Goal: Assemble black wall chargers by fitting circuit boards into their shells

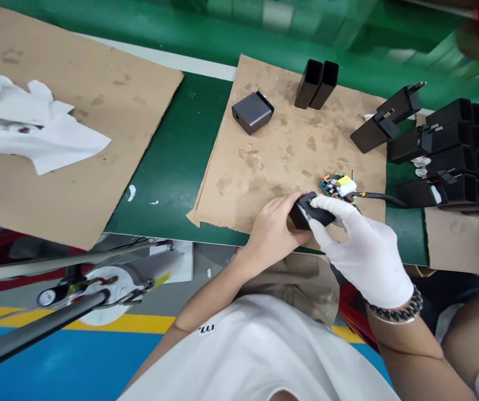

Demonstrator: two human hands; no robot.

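Partly hidden, one black case (299, 218) sits gripped in my left hand (273, 228) and gloved right hand (362, 253); from it, one circuit board (335, 185) lies at one o'clock, two hollow cases (306, 92) at twelve, a cut-off stack (452, 133) at two.

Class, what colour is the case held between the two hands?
The case is black, seen best in the head view.

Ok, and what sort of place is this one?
Probably an electronics workshop or factory: a bare circuit board lies on stained cardboard, black casings are stacked in rows at the right, and the left hand holds a black case.
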